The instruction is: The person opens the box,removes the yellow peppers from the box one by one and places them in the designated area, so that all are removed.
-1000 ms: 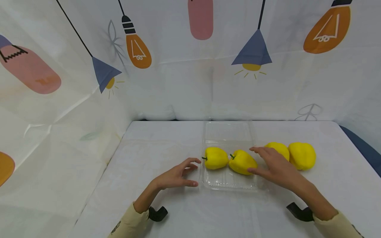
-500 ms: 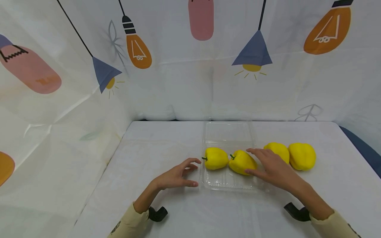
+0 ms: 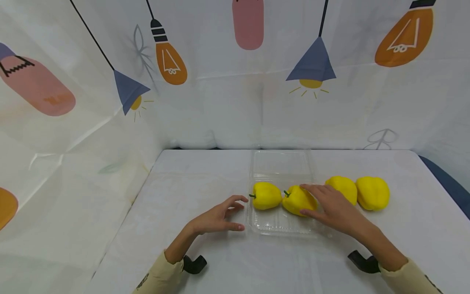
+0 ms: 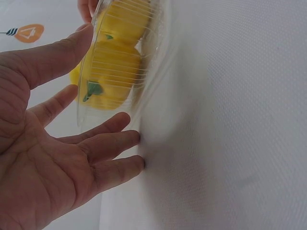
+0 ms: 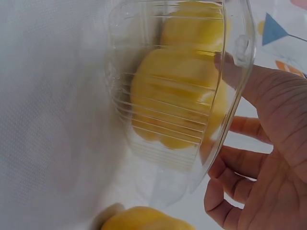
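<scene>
Two yellow bell peppers lie in a clear hinged plastic container (image 3: 282,227) with its lid folded back. The left pepper (image 3: 266,196) has its green stem toward the left. My right hand (image 3: 335,210) holds the right-hand pepper (image 3: 295,200) from its right side, thumb at the front and fingers over the top. In the right wrist view, the thumb (image 5: 230,69) reaches over the container's rim onto that pepper. My left hand (image 3: 216,216) is beside the container's left wall with spread, loosely bent fingers and nothing in them; the left wrist view shows its palm.
Two more yellow bell peppers, a nearer one (image 3: 343,188) partly behind my right hand and a farther one (image 3: 372,193), rest on the white table (image 3: 176,175) right of the container. The transparent lid (image 3: 282,163) lies flat toward the back. A printed curtain (image 3: 220,110) hangs behind.
My right hand has shifted slightly left, farther over the right-hand pepper in the container. The left hand has stayed where it was.
</scene>
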Demonstrator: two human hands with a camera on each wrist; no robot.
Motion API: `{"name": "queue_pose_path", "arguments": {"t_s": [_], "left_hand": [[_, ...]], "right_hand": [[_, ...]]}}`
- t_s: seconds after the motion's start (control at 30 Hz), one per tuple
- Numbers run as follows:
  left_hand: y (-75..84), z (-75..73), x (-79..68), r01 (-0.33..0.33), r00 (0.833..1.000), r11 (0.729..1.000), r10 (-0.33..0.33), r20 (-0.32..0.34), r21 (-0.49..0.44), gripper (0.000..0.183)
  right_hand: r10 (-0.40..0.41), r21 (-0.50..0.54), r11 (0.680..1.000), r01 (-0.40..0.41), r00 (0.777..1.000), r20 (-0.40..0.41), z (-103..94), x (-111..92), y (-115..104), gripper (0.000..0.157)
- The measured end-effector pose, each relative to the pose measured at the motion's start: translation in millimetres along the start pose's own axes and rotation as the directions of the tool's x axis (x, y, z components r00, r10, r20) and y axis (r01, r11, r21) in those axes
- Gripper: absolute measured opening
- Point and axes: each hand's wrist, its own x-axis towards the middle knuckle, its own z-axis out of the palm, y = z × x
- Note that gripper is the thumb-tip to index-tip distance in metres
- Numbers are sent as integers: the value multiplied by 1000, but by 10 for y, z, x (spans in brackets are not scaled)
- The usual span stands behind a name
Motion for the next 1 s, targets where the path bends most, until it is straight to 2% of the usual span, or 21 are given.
{"name": "queue_pose_path", "arguments": {"t_s": [0.6,1.0], "left_hand": [[-3,2,-9,-3,1000,1000,3,0,-9,68],[7,0,-14,-4,1000,1000,4,-2,-3,69]], "right_hand": [[-56,-10,998,56,996,-63,62,-15,6,66],[-54,-14,999,53,996,-73,49,-28,-18,65]]}}
